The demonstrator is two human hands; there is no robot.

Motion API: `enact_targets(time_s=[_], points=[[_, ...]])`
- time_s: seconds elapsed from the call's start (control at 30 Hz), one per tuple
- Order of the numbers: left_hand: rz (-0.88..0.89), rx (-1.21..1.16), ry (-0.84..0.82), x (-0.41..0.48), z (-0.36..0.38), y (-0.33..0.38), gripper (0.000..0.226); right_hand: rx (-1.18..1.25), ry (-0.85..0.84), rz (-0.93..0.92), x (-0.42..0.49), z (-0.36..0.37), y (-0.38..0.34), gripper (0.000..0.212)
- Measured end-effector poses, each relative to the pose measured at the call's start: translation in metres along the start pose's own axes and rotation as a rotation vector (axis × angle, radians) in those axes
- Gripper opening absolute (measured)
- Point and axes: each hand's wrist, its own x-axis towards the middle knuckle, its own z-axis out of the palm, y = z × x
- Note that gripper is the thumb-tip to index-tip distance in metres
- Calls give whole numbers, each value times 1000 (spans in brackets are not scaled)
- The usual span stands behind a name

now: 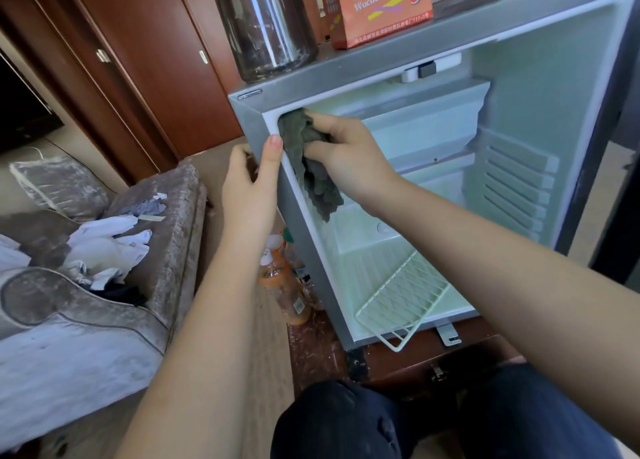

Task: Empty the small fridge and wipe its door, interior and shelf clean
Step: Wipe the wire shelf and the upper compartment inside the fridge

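The wire shelf (403,301) lies loose and tilted in the bottom of the fridge (301,237); it looks light but stiff, best lifted by its front rim. The left grip (251,178) clamps the cabinet's left edge, while the right grip (349,153) bunches the cloth (320,188), soft and limp, against the upper left inner wall. On top, an orange box (381,8) reads "Wuchen Liujiaofen".

right hand (349,153) grips grey cloth (311,167) inside fridge (298,216) | left hand (252,185) holds its edge
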Motion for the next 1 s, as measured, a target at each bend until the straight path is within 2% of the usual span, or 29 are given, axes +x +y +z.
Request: enact_targets(time_s=[0.1, 0.23, 0.4, 0.43, 0.53, 0.6, 0.7, 0.8, 0.9, 0.93, 1.0], points=[[59, -45, 127, -10, 16, 1, 14, -72, 28, 40, 9, 8, 3, 33], [75, -116, 134, -9, 21, -6, 7, -135, 74, 147, 48, 9, 19, 28], [71, -84, 87, -9, 13, -12, 34, -445, 142, 203, 95, 16, 37, 31], [141, -41, 160, -14, 12, -11, 35, -496, 164, 210, 101, 13, 38, 31], [540, 255, 428, -36, 20, -3, 24, -570, 293, 231, 112, -17, 46, 31], [743, 387, 375, -42, 35, 6, 20, -576, 412, 226, 105, -47, 54, 27], [837, 477, 230, -31, 65, 19, 32, -727, 552, 120, 82, -78, 65, 22], [902, 548, 224, -19, 91, 31, 46, -863, 402, 97, 70, -93, 70, 26], [884, 550, 332, -9, 105, 42, 55, -998, 192, 18, 75, -86, 80, 65], [871, 550, 374, -5, 107, 43, 56, -1008, 141, 4, 81, -85, 86, 70], [852, 571, 442, 1, 110, 45, 58, -1089, 112, 6, 87, -76, 91, 52]])
